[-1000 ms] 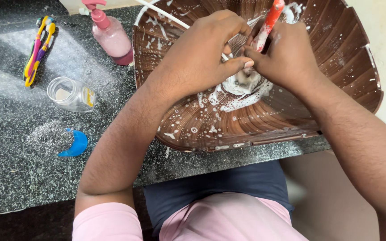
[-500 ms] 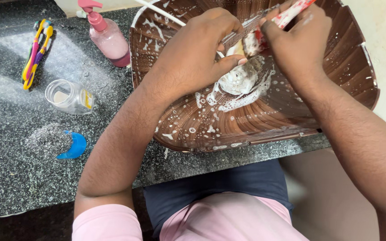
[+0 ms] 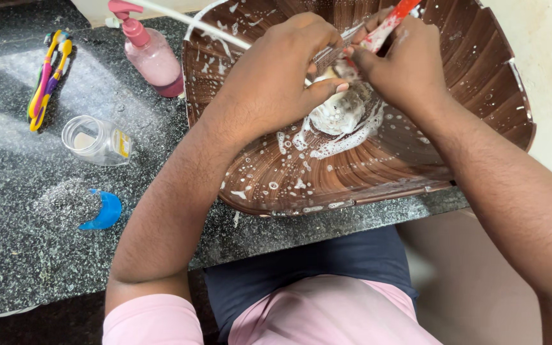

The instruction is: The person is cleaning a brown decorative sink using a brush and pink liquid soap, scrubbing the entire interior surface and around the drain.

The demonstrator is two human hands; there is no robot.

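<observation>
You have one view only, worn on your head and looking steeply down from close above. It faces the brown ribbed basin (image 3: 467,115) set in the dark speckled counter (image 3: 20,255), your forearms and lap filling the lower frame.

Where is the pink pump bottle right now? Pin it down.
In the head view the pink pump bottle stands upright at upper left on the speckled counter, just outside the brown basin's left rim, right of the toothbrushes.

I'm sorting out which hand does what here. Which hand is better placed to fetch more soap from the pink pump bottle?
Probably the left hand. The pink pump bottle stands on the counter on its side, just beyond the basin rim. The right hand is busy gripping the red brush.
</observation>
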